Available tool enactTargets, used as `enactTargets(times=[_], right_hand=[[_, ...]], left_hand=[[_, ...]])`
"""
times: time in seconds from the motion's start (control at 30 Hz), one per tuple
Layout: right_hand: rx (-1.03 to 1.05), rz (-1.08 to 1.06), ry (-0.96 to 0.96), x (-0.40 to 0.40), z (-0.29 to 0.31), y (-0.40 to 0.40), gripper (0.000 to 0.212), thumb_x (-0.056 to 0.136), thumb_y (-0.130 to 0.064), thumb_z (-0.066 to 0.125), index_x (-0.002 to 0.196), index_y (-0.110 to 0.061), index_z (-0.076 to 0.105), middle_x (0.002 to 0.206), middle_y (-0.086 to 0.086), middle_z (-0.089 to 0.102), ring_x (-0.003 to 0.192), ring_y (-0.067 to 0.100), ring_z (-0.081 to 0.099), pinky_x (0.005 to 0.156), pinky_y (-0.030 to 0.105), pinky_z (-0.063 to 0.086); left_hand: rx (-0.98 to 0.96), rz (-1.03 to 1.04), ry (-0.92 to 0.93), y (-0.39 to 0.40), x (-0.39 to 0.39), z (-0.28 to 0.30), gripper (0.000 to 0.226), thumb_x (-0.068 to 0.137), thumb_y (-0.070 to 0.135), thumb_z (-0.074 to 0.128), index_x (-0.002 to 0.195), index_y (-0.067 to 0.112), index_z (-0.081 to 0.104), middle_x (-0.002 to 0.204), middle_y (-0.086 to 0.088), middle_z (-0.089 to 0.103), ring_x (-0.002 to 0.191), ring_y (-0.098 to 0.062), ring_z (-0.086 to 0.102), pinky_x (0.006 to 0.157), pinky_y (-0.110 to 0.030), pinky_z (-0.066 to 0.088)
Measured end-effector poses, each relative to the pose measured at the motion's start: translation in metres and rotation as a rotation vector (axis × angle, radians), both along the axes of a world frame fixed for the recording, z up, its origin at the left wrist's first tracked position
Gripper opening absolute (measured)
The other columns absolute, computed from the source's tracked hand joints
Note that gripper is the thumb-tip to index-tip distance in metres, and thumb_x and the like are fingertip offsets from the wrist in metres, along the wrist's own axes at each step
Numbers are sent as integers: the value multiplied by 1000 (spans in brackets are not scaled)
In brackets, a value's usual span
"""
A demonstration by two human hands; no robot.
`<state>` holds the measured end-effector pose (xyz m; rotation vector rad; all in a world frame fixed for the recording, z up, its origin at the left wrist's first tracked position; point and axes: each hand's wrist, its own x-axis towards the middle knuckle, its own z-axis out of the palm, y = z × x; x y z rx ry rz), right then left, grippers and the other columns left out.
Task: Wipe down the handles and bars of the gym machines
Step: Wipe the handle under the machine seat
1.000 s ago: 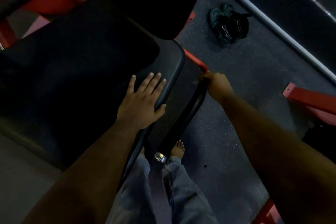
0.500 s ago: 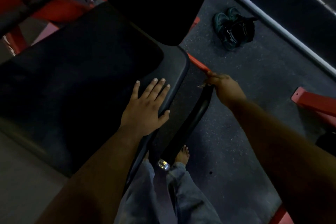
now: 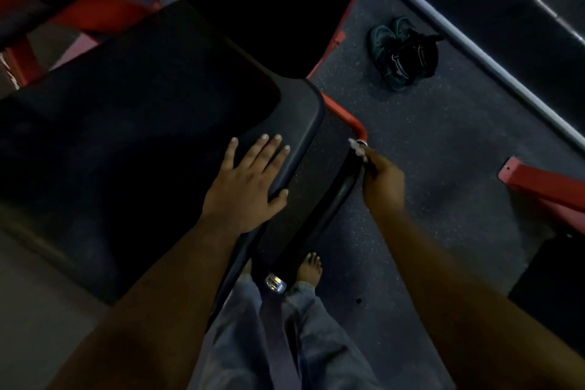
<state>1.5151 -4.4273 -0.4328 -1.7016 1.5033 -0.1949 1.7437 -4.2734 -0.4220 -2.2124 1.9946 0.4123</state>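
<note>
A black padded seat of a red-framed gym machine fills the left of the view. My left hand lies flat on the seat's right edge, fingers apart. Beside the seat a black foam handle runs from a chrome end cap near my foot up to a red bar. My right hand is closed on a small white cloth, which touches the top of the handle where it meets the red bar.
A pair of dark shoes lies on the speckled rubber floor at the upper right. A grey rail crosses behind them. A red frame foot juts in from the right. My bare foot stands beside the handle's end.
My right hand slid down from the red bend onto the top of the black handle, and the white cloth now shows. My left hand stayed flat on the seat.
</note>
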Motion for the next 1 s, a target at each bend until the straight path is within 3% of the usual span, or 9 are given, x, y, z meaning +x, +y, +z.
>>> enactTargets(times=[0.1,0.27,0.43,0.57,0.63,0.73,0.87,1.0], right_hand=[[102,-230,48,15,-20,-13,49,95,2,44,130,-20,69,112,-2,71,97,16,67,92,35,56],[152,-445,-129,16,7,45,27,96,-3,53,105,-13,76,83,1,72,74,16,66,70,36,55],[314,-583,-287,20,57,167,21,103,-10,56,108,-15,76,97,2,78,93,20,74,86,43,61],[224,-604,-263,24,62,157,30,101,-1,55,120,-15,74,110,2,77,103,22,73,92,46,59],[42,-464,-76,27,49,110,35,99,-2,55,128,-14,71,119,7,74,108,22,70,96,45,56],[-130,-84,125,31,33,59,40,100,-5,53,134,-20,65,130,7,69,117,23,66,102,45,53],[-217,113,93,15,39,82,47,99,0,53,135,-30,61,142,0,60,135,21,54,112,45,46],[-240,321,116,1,55,155,51,92,-5,44,138,-18,61,154,5,47,148,23,36,112,41,39]], left_hand=[[0,10,9,1,2,-1,84,98,64,31,166,22,4,173,-2,-1,160,-19,-1,124,-63,7],[-19,5,9,-1,1,-3,83,98,63,30,166,22,7,173,-2,1,160,-19,1,124,-62,6],[-25,15,40,-1,0,-1,81,98,61,32,166,21,10,173,-2,2,159,-18,1,124,-62,6],[-16,19,38,-1,0,-1,82,99,62,29,166,22,7,173,-2,-1,159,-18,-1,124,-61,4],[-10,16,33,-1,1,-1,81,99,63,26,166,21,4,173,-2,-3,159,-18,-2,124,-62,3],[3,14,43,0,0,-3,81,99,63,23,166,21,2,173,-2,-5,159,-19,-4,123,-62,2],[1,12,58,0,0,-5,81,99,62,25,166,21,4,173,-3,-2,159,-20,-3,123,-62,1],[46,15,109,0,0,1,74,103,55,26,166,20,8,173,-2,-1,159,-19,-3,123,-63,-2]])
